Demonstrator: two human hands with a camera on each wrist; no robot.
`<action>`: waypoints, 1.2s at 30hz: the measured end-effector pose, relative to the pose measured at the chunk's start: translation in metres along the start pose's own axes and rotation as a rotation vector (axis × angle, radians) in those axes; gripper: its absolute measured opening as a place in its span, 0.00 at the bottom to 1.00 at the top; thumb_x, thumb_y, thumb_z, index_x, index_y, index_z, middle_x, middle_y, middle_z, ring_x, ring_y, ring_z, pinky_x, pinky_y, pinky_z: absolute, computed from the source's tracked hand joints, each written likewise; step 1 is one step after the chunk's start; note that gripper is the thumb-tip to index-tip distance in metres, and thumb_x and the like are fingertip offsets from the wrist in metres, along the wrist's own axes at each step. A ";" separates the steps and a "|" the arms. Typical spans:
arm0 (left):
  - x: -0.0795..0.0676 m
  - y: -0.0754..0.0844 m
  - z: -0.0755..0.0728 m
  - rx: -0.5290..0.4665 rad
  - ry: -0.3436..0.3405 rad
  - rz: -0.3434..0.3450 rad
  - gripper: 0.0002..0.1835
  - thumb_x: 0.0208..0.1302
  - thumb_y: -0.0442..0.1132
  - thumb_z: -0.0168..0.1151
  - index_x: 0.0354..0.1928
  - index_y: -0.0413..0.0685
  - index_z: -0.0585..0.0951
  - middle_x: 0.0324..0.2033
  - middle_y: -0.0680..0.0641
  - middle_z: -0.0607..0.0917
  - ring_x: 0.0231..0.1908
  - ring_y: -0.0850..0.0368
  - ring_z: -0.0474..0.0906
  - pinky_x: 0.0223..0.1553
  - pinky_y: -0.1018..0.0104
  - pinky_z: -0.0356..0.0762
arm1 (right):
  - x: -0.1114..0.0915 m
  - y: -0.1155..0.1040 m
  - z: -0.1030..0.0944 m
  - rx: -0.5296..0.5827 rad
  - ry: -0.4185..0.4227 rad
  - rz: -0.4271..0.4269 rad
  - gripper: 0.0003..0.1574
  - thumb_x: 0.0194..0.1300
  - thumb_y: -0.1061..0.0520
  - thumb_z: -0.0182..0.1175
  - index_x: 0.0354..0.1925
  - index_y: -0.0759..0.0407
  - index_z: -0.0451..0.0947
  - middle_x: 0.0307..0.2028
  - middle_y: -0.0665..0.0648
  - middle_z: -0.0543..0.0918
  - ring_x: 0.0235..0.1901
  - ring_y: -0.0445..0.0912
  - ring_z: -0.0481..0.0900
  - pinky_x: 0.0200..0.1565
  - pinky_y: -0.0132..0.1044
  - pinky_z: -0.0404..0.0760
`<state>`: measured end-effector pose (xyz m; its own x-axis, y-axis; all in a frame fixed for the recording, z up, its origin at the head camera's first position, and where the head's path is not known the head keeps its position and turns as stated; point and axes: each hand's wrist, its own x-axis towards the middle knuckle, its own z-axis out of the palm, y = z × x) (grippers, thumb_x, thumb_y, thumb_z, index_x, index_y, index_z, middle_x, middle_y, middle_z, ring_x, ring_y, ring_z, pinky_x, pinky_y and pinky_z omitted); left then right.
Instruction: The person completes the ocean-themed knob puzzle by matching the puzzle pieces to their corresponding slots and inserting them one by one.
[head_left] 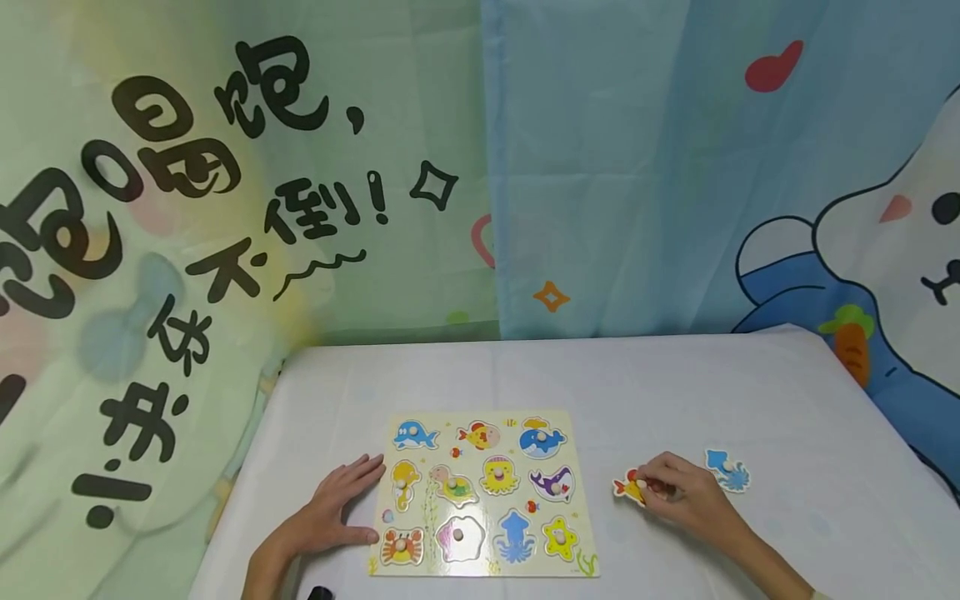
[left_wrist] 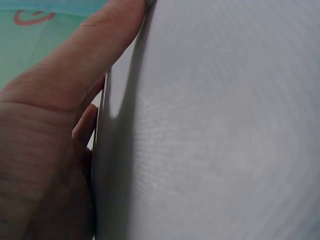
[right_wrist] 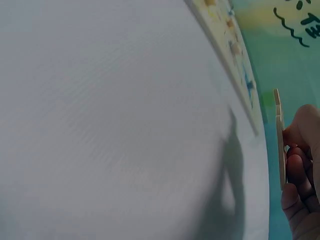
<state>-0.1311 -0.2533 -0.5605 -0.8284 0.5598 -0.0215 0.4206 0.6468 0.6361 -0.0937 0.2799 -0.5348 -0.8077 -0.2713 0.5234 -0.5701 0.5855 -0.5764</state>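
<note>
A fish puzzle piece (head_left: 632,487), red and yellow, is pinched in my right hand (head_left: 690,493) to the right of the puzzle board. The right wrist view shows this wooden piece (right_wrist: 280,140) edge-on, clear of the table, with fingers (right_wrist: 299,170) at its back. My left hand (head_left: 333,510) lies with fingers extended at the left edge of the puzzle board (head_left: 427,569), its thumb tip at the crab piece's side. Sea-animal pictures cover the board, many with knobs; the squid spot (head_left: 514,535) shows no knob. A loose blue squid piece (head_left: 727,471) lies beyond my right hand.
A white cloth covers the table (head_left: 480,375). Near its front edge, by my left wrist, sits a small black object (head_left: 320,592), partly cut off. Printed curtains (head_left: 585,167) hang behind and at the sides.
</note>
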 end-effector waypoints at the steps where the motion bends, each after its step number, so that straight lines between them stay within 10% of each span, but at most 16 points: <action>1: 0.000 0.000 0.000 -0.003 0.000 0.000 0.50 0.49 0.62 0.71 0.72 0.53 0.64 0.73 0.48 0.63 0.73 0.39 0.53 0.67 0.62 0.38 | 0.005 -0.004 0.005 0.001 -0.011 0.006 0.17 0.44 0.73 0.70 0.32 0.57 0.84 0.28 0.50 0.80 0.26 0.31 0.70 0.26 0.21 0.69; 20: 0.001 0.002 -0.002 -0.015 -0.030 -0.038 0.50 0.49 0.63 0.71 0.73 0.54 0.63 0.74 0.49 0.62 0.74 0.39 0.51 0.66 0.57 0.38 | 0.099 -0.034 0.102 0.062 -0.255 0.034 0.08 0.56 0.65 0.65 0.37 0.60 0.86 0.30 0.51 0.79 0.28 0.33 0.69 0.30 0.23 0.73; 36: -0.001 0.001 0.000 0.003 -0.007 -0.013 0.50 0.49 0.63 0.70 0.72 0.54 0.63 0.73 0.49 0.63 0.73 0.38 0.53 0.67 0.64 0.37 | 0.134 -0.050 0.147 0.050 -0.342 0.164 0.08 0.58 0.65 0.60 0.36 0.59 0.85 0.29 0.52 0.78 0.27 0.38 0.67 0.30 0.26 0.68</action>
<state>-0.1300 -0.2535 -0.5597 -0.8313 0.5546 -0.0355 0.4106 0.6559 0.6335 -0.1955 0.1018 -0.5280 -0.8875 -0.4211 0.1870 -0.4288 0.6065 -0.6695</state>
